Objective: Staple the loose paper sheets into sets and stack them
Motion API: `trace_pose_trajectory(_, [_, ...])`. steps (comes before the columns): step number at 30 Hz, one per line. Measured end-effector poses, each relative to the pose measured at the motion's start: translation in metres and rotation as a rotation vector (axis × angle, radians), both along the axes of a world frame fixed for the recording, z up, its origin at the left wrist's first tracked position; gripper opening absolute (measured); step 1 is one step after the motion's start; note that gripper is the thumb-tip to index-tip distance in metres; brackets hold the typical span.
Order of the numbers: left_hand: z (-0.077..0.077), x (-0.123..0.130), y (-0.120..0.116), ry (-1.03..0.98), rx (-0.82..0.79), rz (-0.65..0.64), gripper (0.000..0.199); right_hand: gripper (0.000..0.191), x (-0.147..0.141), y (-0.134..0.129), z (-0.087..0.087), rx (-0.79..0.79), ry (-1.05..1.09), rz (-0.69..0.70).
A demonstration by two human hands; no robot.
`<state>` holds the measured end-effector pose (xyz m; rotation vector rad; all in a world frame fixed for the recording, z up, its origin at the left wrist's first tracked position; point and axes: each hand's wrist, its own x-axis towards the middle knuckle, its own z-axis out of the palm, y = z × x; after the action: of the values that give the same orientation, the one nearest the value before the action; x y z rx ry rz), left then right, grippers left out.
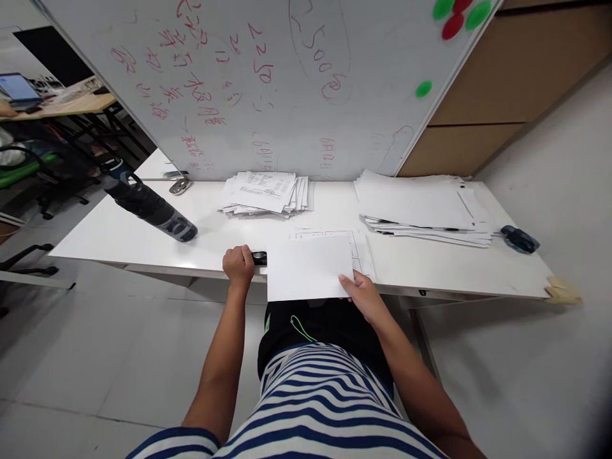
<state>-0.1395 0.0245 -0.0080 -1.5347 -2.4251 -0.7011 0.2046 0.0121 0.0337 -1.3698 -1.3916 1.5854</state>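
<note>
My left hand [238, 266] is closed around a black stapler-like tool [259, 257] at the front edge of the white table. Part of the tool is hidden by my hand and by the paper. Between thumb and fingers, my right hand [362, 293] pinches the lower right corner of a blank white sheet [308, 268]. The left edge of this sheet lies at the tool's tip. Beneath and behind it, printed papers [364, 255] rest on the table.
On the white table [205, 220] stand a dark bottle [153, 210], a printed paper stack [265, 193], a larger stack [406, 201], a grey object [180, 186] and a dark object [520, 239]. A whiteboard [287, 95] rises behind. Someone's hand [6, 109] shows far left.
</note>
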Motion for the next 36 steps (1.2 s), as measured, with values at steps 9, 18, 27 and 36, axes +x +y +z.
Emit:
trace_pose_trajectory(9, [-0.004, -0.004, 0.002, 0.029, 0.029, -0.001, 0.041, 0.042, 0.019, 0.032, 0.007, 0.275, -0.311, -0.080])
trace_pose_trajectory(18, [-0.002, -0.003, 0.002, 0.017, 0.045, -0.003, 0.041, 0.041, 0.012, 0.044, -0.026, 0.612, -0.958, -0.104])
trace_pose_trajectory(27, [0.000, -0.002, 0.003, -0.001, 0.030, 0.008, 0.043, 0.068, 0.021, 0.059, -0.022, 0.400, -0.772, -0.279])
trace_pose_trajectory(36, [0.035, 0.058, -0.034, -0.180, 0.200, -0.219, 0.037, 0.066, 0.023, 0.028, -0.027, 0.419, -0.791, -0.192])
